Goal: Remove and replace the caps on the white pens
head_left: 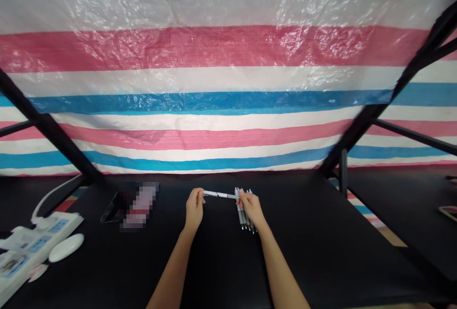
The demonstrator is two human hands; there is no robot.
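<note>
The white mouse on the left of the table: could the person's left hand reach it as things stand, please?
Probably yes: bare black table lies between the left hand and the mouse, though that hand pinches a pen.

black table (321, 252), pink-white-blue striped tarp (214, 85), white pen (219, 195)

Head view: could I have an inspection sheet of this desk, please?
Surface: black table, matt.
Job's things: one pen held level between both hands; row of pens lying partly under the right hand.
Clutter: white power strip, white mouse, dark flat device, all at left.
Hands: left hand pinches the pen's left end, right hand its right end.
Cables: white cable rising from the power strip.
Surroundings: striped tarp behind black frame bars.
</note>
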